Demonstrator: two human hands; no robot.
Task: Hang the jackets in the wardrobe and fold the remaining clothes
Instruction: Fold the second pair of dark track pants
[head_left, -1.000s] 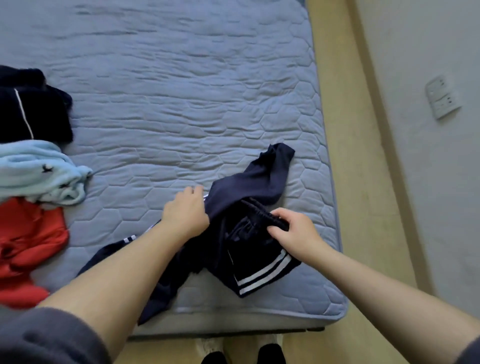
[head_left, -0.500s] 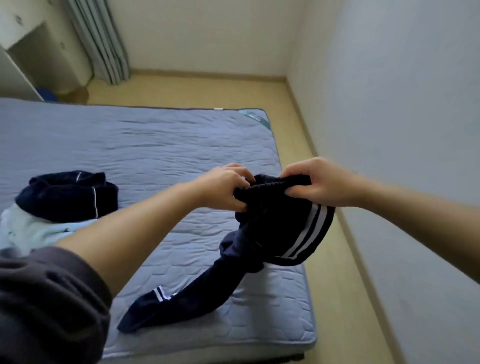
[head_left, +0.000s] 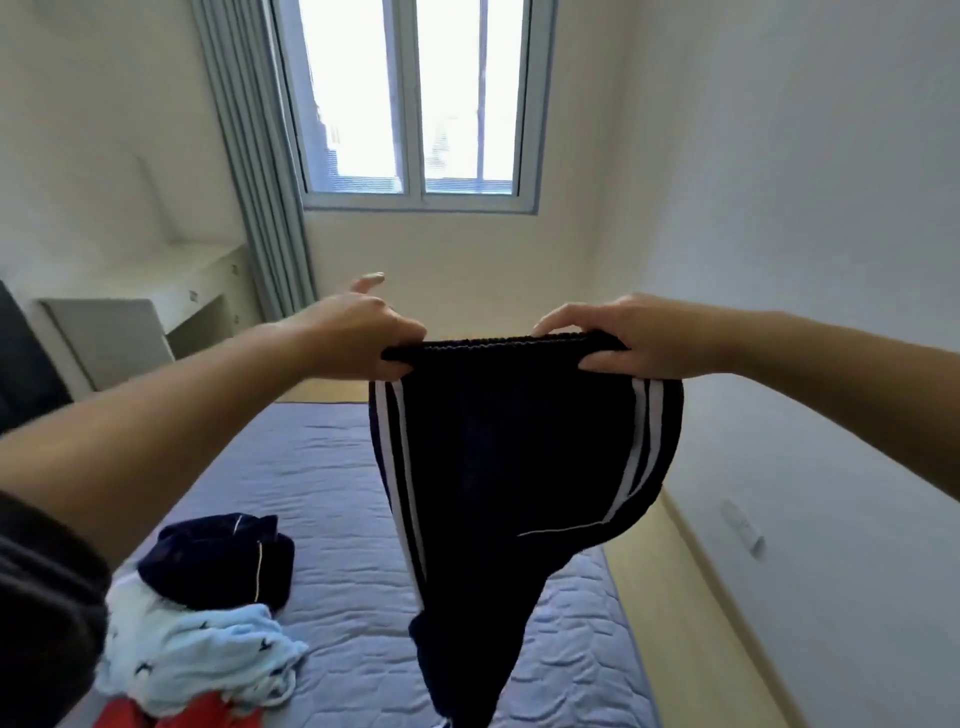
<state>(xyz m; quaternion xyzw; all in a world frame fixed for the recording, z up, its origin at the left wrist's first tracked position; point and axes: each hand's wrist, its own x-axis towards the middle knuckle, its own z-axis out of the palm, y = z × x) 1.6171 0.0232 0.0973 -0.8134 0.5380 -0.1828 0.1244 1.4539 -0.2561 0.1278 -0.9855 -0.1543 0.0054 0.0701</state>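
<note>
Dark navy track pants (head_left: 509, 467) with white side stripes hang in the air above the bed, their legs trailing down toward the mattress. My left hand (head_left: 358, 338) grips the left end of the elastic waistband, with the index finger pointing up. At the right end, my right hand (head_left: 623, 335) pinches the same waistband. The band is stretched level between the two hands. A pile of clothes lies at the lower left: a dark navy garment (head_left: 218, 558), a light blue one (head_left: 192, 657) and a red one (head_left: 182, 714).
The bed has a blue-grey quilted mattress (head_left: 337, 493). A white desk (head_left: 156, 306) and grey curtain (head_left: 260, 197) stand at the back left beside a window (head_left: 415, 104). A white wall (head_left: 805, 260) runs close along the right, with a strip of wooden floor (head_left: 691, 623) between.
Both hands have lifted the track pants off the bed and pulled apart, stretching the waistband straight. My view has tilted up from the mattress to the window.
</note>
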